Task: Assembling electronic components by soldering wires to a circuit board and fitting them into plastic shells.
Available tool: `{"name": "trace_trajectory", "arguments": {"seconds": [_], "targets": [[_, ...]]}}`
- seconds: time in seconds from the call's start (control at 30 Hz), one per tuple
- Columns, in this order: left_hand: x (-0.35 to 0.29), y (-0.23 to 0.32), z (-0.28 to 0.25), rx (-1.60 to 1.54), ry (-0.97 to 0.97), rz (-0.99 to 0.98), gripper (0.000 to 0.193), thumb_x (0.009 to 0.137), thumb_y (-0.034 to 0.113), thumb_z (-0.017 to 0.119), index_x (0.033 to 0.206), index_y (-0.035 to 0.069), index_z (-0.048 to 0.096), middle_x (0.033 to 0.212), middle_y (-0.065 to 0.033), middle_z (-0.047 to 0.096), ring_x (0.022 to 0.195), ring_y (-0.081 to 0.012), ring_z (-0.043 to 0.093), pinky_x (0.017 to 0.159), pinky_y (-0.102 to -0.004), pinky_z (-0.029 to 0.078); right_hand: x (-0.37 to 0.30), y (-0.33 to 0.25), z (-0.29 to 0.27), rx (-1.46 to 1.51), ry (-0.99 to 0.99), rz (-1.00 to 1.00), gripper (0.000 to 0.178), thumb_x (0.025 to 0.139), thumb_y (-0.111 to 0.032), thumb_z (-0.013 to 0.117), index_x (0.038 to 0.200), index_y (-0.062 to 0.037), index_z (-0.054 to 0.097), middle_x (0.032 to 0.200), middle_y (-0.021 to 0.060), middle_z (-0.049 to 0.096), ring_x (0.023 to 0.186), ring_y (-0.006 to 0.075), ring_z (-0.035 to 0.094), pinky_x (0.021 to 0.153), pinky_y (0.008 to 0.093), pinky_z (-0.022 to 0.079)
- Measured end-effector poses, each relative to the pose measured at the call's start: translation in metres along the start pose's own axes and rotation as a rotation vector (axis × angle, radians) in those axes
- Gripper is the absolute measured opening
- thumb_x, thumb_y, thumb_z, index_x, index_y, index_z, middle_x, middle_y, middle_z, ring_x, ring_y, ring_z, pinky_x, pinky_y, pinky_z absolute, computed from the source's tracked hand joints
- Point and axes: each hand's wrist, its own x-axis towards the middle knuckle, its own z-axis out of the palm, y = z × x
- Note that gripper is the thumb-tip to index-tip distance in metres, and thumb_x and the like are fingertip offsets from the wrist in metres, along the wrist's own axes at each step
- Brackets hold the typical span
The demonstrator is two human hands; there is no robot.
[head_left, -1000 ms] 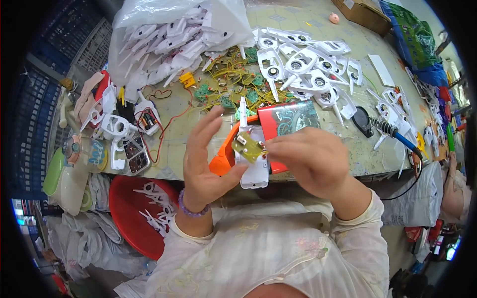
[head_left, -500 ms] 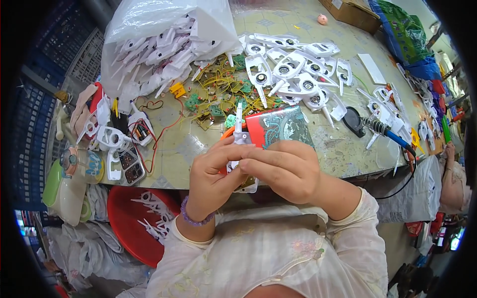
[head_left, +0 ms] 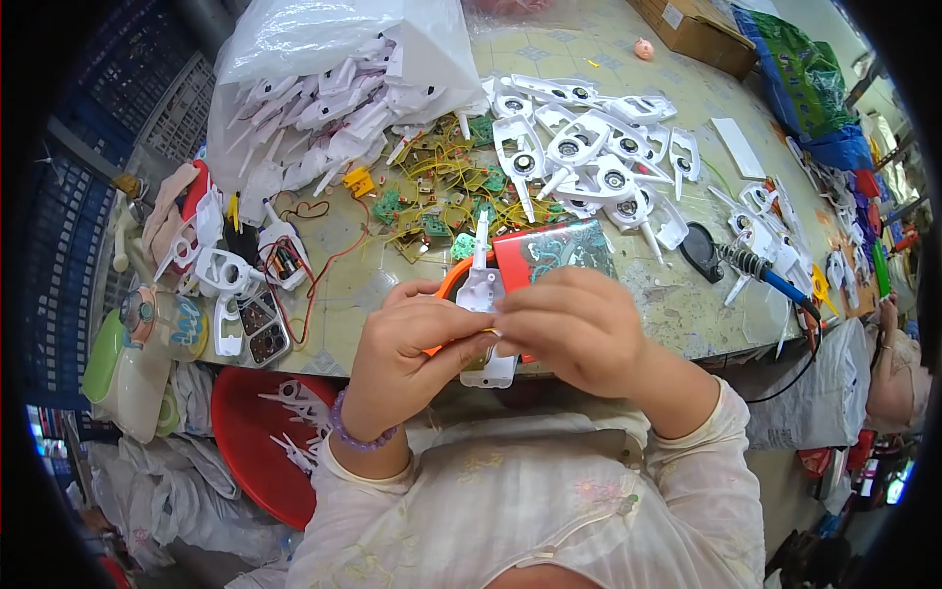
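Two-handed fitting, seemingly, inside white long-stemmed plastic housing [head_left: 480, 289], beneath left hand [head_left: 417, 344] and right hand [head_left: 579, 329], fingertips bunched close. Cannot tell whether pinching anything; probably calls next for careful alignment.

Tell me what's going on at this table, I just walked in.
A person is working on a white plastic housing at the table edge. The left hand and right hand have their fingertips close together over it, hiding what they pinch. Beyond lie circuit boards with yellow wires and a pile of white plastic parts. A blue-handled soldering iron sits off to the right, out of both hands.
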Motion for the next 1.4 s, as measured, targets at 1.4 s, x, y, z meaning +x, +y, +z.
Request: {"name": "trace_trajectory", "arguments": {"seconds": [1.4], "targets": [[0.008, 0.005, 0.031, 0.254, 0.172, 0.092, 0.009, 0.074, 0.009, 0.071, 0.083, 0.01, 0.07, 0.076, -0.0025, 0.068, 0.071, -0.0168, 0.062, 0.083, -0.0361, 0.04, -0.035, 0.029, -0.042, -0.059, -0.042, 0.529, 0.021, 0.079, 0.0, 0.063, 0.1, -0.0024, 0.065, 0.104, 0.0131, 0.063, 0.094, 0.0283, 0.062, 0.078, 0.0343, 0.049]]}}
